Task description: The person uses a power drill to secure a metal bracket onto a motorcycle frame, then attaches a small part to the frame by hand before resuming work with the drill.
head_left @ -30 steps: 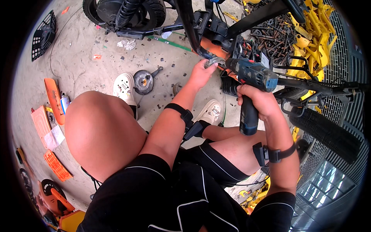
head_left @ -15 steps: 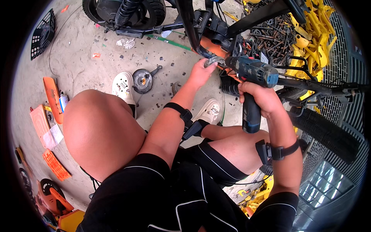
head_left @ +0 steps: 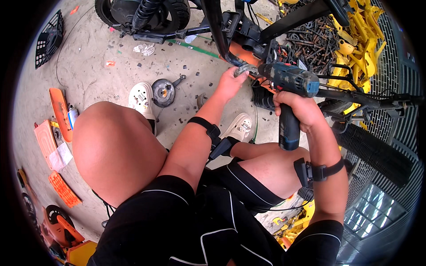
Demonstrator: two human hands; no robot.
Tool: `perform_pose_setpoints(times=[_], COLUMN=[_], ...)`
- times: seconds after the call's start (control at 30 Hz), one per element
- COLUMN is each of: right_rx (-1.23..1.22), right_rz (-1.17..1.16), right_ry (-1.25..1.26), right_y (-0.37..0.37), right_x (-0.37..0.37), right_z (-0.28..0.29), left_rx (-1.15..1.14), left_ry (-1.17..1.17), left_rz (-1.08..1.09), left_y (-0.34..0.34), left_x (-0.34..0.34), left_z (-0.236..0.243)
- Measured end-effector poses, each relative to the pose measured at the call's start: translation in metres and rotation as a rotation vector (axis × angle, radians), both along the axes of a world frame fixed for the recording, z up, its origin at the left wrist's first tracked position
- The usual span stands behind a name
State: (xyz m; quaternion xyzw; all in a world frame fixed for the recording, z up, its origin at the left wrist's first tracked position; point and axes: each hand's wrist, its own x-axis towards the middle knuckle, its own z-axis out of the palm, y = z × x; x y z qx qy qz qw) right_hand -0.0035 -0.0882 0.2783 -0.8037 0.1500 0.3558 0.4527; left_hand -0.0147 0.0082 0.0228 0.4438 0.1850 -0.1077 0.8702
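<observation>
My right hand is wrapped round the grip of a dark blue-and-black cordless drill. The drill's nose points left, close to a worn grey metal part on the bike frame. My left hand is closed on that grey part, its thumb and fingers at the near end; its exact kind is not clear. The black tubular bike frame stands beyond my hands, with an orange panel low inside it. The drill's tip and whatever it touches are hard to make out.
Yellow plastic parts and dark metal pieces are heaped far right. A round metal drum with a lever lies near my left shoe. Orange panels and a spray can are at left; a black crate stands far left.
The drill and my right hand have shifted very slightly upward in the picture. My left hand stays in place on the grey metal part.
</observation>
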Motion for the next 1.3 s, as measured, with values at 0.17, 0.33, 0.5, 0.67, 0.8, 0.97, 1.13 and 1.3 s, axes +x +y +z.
perform_pose_setpoints(times=[0.17, 0.33, 0.5, 0.67, 0.8, 0.97, 1.13, 1.3], right_rx=[-0.007, -0.009, -0.008, -0.007, 0.005, 0.017, 0.013, -0.001], right_rz=[-0.011, 0.007, -0.015, -0.023, -0.029, -0.018, -0.013, -0.003], right_ry=[0.010, 0.009, 0.010, 0.006, 0.008, 0.006, 0.003, 0.005], right_y=[0.0006, -0.0020, -0.0004, 0.0008, -0.0002, 0.0005, 0.0001, 0.0004], right_x=[0.0003, 0.0015, 0.0011, 0.0004, 0.0020, 0.0020, 0.0018, 0.0011], right_z=[0.0008, -0.0001, 0.0000, 0.0011, 0.0005, 0.0010, 0.0006, 0.0014], left_rx=[-0.018, -0.001, -0.005, -0.009, -0.025, -0.017, -0.013, -0.028], left_ry=[0.012, 0.001, 0.002, 0.001, -0.001, -0.002, 0.005, -0.006], left_rz=[-0.004, 0.011, 0.017, 0.024, 0.021, 0.008, 0.011, 0.011], left_y=[0.0000, -0.0017, -0.0022, -0.0024, -0.0022, -0.0014, -0.0017, -0.0015], left_x=[-0.0010, -0.0001, 0.0002, 0.0002, 0.0004, -0.0001, 0.0001, -0.0006], left_z=[0.0004, -0.0001, -0.0014, 0.0012, 0.0000, -0.0006, -0.0002, 0.0004])
